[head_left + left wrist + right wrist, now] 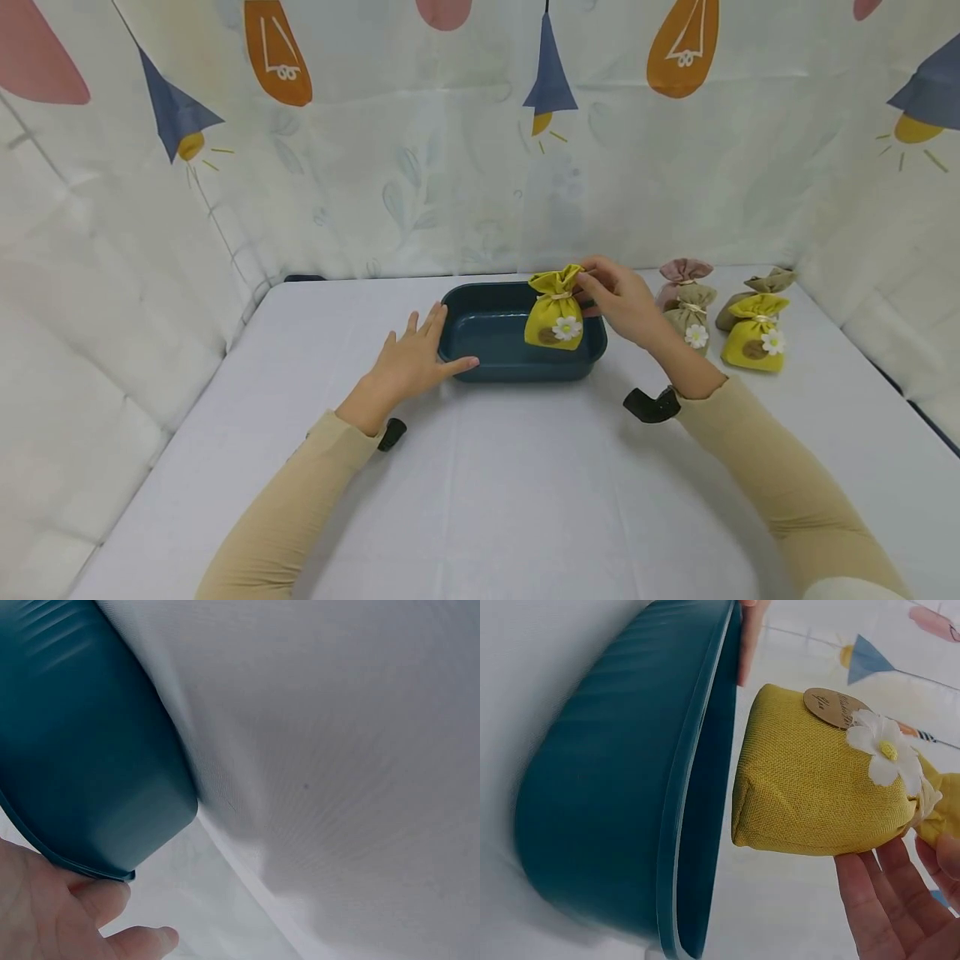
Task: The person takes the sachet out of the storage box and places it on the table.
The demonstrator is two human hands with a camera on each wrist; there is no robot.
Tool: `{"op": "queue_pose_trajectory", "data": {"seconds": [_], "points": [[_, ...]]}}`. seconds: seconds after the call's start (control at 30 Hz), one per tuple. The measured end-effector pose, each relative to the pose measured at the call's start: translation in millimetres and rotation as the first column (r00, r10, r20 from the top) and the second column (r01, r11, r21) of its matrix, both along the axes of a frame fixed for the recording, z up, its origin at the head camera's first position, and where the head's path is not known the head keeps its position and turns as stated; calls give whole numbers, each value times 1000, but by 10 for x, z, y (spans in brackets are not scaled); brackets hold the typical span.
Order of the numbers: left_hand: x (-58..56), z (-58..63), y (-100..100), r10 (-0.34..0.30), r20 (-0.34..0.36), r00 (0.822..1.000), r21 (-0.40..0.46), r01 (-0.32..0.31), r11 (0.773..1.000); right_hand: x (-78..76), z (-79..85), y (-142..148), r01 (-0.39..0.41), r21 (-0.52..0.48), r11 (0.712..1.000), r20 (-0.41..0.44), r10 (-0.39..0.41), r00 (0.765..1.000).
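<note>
A yellow cloth sachet (553, 321) with a white flower and a round brown tag hangs over the right part of a dark teal basin (480, 367). My right hand (621, 300) pinches it by its gathered neck. In the right wrist view the sachet (817, 780) is above the basin's rim (676, 825), with thumb and fingers at the tied neck. My left hand (408, 358) rests at the basin's left rim, its fingers spread. The left wrist view has the fingers (105, 900) touching the rim of the basin (97, 750).
To the right stand more sachets: a yellow one (753, 337), a beige one with a flower (692, 312), a pink one (678, 275) behind it, and an olive one (768, 283) at the back. A white cloth covers the table (525, 483); a patterned curtain (465, 167) hangs behind.
</note>
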State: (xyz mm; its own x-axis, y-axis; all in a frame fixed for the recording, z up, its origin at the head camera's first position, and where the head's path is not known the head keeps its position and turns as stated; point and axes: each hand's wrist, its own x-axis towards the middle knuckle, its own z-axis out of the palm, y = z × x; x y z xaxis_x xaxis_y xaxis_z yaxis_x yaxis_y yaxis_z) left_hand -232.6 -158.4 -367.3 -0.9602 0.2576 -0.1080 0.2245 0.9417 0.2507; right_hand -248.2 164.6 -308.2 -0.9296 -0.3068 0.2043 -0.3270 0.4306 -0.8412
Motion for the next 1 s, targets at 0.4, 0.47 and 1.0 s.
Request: {"op": "queue_pose_trajectory", "data": {"seconds": [0.4,0.47,1.0], "points": [[1,6,-6,-1,1,1000,1,1,1000,98,43,306,-29,10,1000,23,29,999],[1,5,-7,-2,2,1000,1,2,1000,108,36,360,-29,13,1000,27,28,999],[17,15,-14,-5,4,1000,10,5,1000,223,31,826,16,113,993,110,-29,994]]}}
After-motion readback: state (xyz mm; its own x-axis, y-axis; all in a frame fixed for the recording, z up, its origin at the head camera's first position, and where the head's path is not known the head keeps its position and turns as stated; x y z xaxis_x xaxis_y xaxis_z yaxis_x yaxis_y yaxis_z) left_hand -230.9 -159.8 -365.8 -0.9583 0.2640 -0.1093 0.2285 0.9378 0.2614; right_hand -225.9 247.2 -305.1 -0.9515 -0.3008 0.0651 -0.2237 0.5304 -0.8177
